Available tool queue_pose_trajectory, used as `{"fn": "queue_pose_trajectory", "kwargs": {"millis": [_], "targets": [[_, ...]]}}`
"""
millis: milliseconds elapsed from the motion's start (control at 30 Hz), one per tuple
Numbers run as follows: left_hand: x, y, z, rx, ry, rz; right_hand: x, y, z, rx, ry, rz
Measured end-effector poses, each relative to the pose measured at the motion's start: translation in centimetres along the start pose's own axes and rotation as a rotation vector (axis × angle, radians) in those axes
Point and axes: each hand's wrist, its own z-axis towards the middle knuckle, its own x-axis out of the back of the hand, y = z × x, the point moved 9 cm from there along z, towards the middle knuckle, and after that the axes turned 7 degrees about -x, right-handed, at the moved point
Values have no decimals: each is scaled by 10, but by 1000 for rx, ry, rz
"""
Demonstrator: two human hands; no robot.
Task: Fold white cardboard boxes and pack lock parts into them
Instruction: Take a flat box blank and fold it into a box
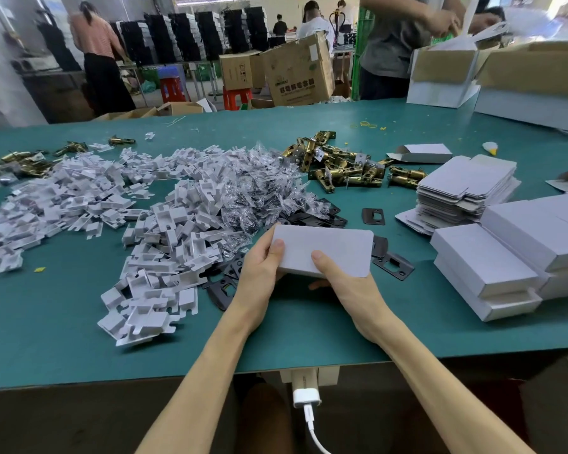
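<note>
Left: insert pile (118, 224) on table (63, 339)
Centre back: latches (338, 165)
Right: flat stack (466, 188) behind folded boxes (512, 257)

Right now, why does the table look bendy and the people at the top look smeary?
Head view: the wide-angle lens curves the green table; the worker's hands at top right are motion-blurred; the white box held by the left hand and right hand is sharp.

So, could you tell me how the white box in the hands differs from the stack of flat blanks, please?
The white box is one piece with a visible side wall; the flat blanks are many unfolded sheets. The white box is held by the left hand and right hand; the flat blanks lie stacked on the green table. Both are plain white cardboard.
</note>
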Motion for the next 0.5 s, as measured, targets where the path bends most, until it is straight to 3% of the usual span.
{"fn": "queue_pose_trajectory", "kwargs": {"millis": [200,300,500], "targets": [[16,-5,0,75,194,-178,-15,-15,-5,99,-90,-110],[14,-2,-1,71,180,-197,-7,-20,-5,179,-30,-110],[7,4,-6,51,141,-206,-2,-18,-3,167,-14,3]]}}
